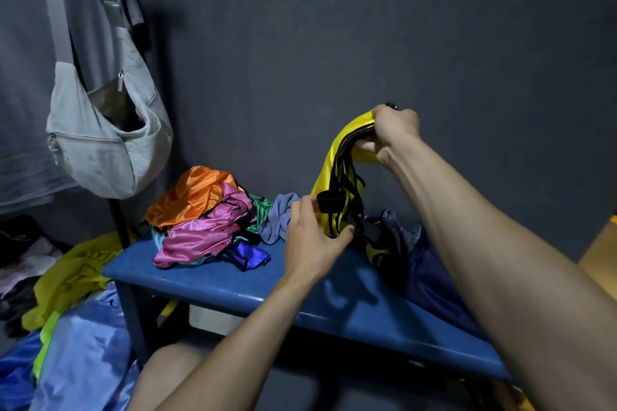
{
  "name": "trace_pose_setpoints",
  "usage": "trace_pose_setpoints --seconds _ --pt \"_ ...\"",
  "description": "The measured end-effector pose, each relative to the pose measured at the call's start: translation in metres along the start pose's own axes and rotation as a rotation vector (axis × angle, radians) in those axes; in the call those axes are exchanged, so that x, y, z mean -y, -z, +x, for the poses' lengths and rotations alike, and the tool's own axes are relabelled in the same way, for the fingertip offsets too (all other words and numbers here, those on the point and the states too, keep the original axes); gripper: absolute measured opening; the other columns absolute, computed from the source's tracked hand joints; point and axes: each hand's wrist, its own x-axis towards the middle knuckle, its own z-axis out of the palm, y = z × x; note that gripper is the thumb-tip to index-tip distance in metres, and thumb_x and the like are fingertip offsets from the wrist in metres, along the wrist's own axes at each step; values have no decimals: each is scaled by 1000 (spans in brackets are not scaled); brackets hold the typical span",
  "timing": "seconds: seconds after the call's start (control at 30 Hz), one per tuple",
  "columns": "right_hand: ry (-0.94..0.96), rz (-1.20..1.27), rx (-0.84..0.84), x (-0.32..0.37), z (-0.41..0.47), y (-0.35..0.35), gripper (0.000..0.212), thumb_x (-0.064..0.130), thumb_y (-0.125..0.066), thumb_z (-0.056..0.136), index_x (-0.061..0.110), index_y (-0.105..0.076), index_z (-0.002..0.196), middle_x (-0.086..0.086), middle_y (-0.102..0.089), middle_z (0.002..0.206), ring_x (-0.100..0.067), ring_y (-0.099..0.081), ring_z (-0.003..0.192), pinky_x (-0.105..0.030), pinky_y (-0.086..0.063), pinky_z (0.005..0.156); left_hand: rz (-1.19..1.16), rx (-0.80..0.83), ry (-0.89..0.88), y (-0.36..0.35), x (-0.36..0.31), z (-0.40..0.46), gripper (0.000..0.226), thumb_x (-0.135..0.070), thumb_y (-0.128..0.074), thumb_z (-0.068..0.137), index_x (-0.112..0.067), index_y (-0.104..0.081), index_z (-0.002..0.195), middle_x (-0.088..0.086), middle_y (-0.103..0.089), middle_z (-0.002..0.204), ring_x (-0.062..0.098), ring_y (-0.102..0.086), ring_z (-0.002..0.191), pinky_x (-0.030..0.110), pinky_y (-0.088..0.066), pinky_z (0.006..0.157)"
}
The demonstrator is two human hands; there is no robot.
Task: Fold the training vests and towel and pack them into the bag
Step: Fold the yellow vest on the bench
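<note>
right hand [395,125] was clenched round the top of the yellow vest [329,170], lifting it above the bench [300,280] near its back edge. left hand [315,233] pinched the vest's black trim lower down, fingers curled. bag [430,264], dark blue, lay slumped at the bench's right end, just under the vest. loose vests [203,220] and a grey-blue towel [278,218] were heaped toward the left end.

risks, as judged: slippery fabric could slide from the grip; black straps looked tangled and might snag a fold; the heap sat near the left edge and could spill.

no writing readable.
</note>
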Motion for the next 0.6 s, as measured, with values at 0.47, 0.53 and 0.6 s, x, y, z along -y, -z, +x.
trace_pose_setpoints --seconds 0.47,0.53,0.6 --pt "-9 -157 -76 -29 28 63 7 1 -55 90 3 -60 96 -18 -65 106 -31 -73 79 -41 -61 51 -54 -4 358 59 15 73 10 -16 -74 88 -18 -66 81 -1 -67 76 16 -60 70 26 -42 55" --pt "-4 -221 -56 -41 29 73 4 3 -56 91 5 -59 88 -16 -65 99 -28 -73 65 -37 -60 50 -50 108 370 76 14 89 14 -11 -80 83 -16 -67 79 0 -65 70 16 -60 67 22 -44 49" --pt "-18 -213 -22 -51 30 80 3 4 -56 91 3 -59 92 -17 -64 95 -28 -73 57 -34 -59 49 -54 248 405 87 11 95 18 -9 -82 83 -12 -66 78 3 -63 67 15 -60 60 22 -47 43"
